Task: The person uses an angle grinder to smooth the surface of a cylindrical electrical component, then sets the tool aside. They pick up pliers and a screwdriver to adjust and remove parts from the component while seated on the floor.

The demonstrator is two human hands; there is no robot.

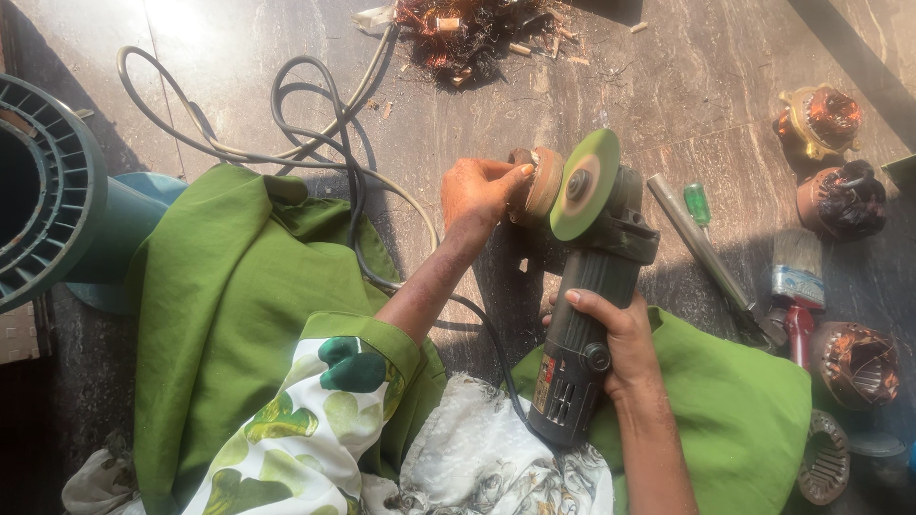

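Your right hand (611, 339) grips the angle grinder (587, 315) body, mid-frame; your left hand (482, 191) pinches a small round part (542, 181) against the green disc (584, 183), upper centre. Keep fingertips behind the rim, press lightly, cord (315, 124) clear.

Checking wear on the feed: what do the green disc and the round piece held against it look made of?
Green disc: likely abrasive composite, matte and grainy, with a worn brownish centre. Round piece in the left hand: seemingly metal, dull reddish-brown, perhaps rusty or coppery.
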